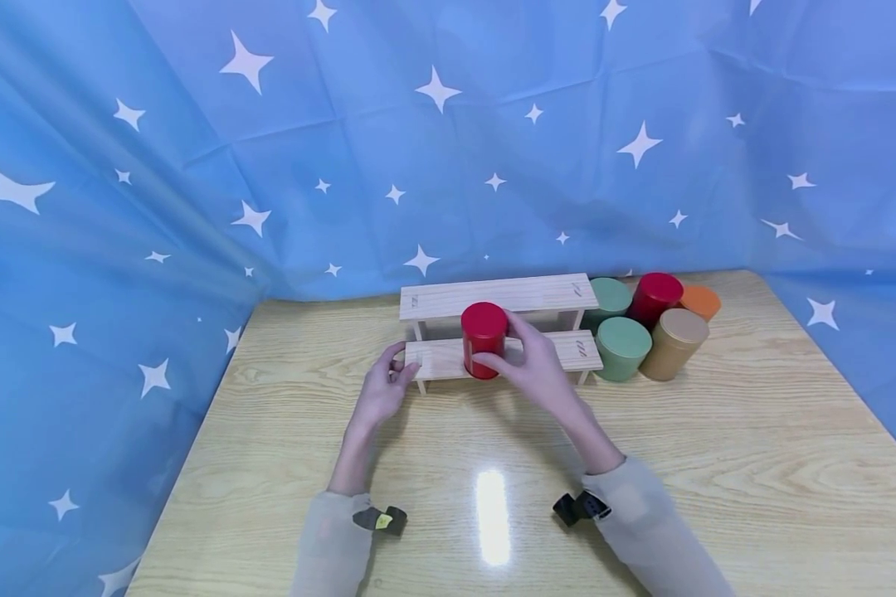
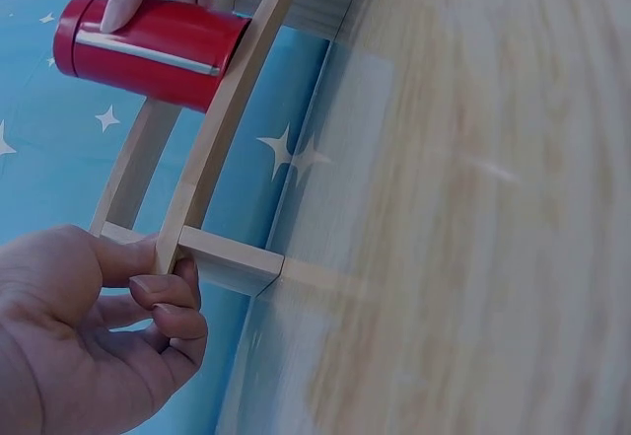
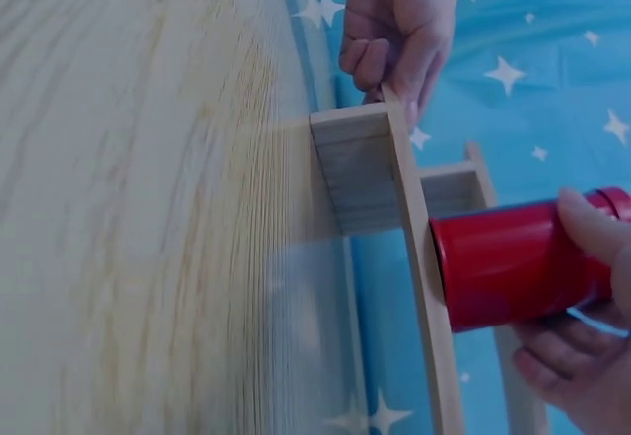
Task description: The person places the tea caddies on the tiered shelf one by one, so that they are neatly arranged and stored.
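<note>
A red cylindrical canister with a red lid stands upright on the lower step of a two-level wooden rack. My right hand grips the canister from the right, thumb on its near side; the fingers behind it are partly hidden. In the right wrist view, the canister's base meets the board. At the lower step's left end, my left hand pinches the board between thumb and curled fingers, as the left wrist view shows at the board's end.
Right of the rack stand two green canisters, another red canister, a tan canister and an orange one. A blue star-patterned cloth hangs behind the wooden table. The rack's upper step is at the back.
</note>
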`<state>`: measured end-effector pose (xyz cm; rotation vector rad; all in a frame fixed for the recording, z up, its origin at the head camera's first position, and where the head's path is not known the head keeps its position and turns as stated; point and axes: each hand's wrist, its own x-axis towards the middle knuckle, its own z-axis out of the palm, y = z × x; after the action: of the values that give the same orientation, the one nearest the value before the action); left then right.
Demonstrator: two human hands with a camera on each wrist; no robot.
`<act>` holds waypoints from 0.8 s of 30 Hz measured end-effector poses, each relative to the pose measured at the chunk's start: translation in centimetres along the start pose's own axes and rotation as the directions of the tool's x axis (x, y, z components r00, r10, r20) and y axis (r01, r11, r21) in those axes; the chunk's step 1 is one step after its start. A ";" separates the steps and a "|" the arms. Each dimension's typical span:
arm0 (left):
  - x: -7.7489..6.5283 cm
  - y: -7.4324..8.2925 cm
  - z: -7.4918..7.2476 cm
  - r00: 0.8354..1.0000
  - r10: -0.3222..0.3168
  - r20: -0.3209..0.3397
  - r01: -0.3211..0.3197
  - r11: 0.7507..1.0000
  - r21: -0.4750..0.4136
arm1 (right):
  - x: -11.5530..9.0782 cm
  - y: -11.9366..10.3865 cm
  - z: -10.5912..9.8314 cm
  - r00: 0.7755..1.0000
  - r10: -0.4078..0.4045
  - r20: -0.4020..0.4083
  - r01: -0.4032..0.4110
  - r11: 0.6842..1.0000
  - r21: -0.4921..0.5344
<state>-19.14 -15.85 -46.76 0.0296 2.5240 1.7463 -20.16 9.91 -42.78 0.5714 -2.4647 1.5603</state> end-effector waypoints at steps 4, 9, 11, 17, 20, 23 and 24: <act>0.1 0.0 0.0 1.000 0.005 -0.003 -0.005 1.000 0.007 | 0.3 -0.2 0.7 1.000 -0.015 0.010 0.015 1.000 -0.015; 0.2 -0.2 0.0 1.000 0.010 -0.018 -0.010 1.000 0.015 | 0.7 -0.4 1.7 0.999 -0.037 0.012 0.037 0.999 -0.007; 0.3 -0.2 0.0 1.000 0.007 -0.025 -0.007 1.000 0.021 | 0.8 -0.4 2.0 0.999 -0.043 0.013 0.043 0.999 0.018; 0.4 -0.1 0.0 0.999 -0.007 -0.041 0.008 0.999 0.034 | 1.1 -0.5 3.1 0.999 -0.044 0.000 0.044 0.998 0.055; 0.4 -0.1 0.0 0.999 -0.002 -0.045 0.004 0.999 0.037 | 1.3 -0.6 3.7 0.998 -0.056 -0.015 0.057 0.997 0.059; 0.4 0.0 0.2 0.999 0.001 -0.045 0.001 0.999 0.042 | 1.4 -0.6 4.2 0.997 -0.066 -0.025 0.068 0.996 0.061; 0.4 0.0 0.2 0.999 0.002 -0.043 0.000 0.999 0.043 | 1.4 -0.6 4.3 0.997 -0.069 -0.028 0.070 0.995 0.064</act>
<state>-19.55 -15.65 -46.89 -0.0048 2.5918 1.7117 -20.95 5.48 -43.65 0.6368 -2.3568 1.6159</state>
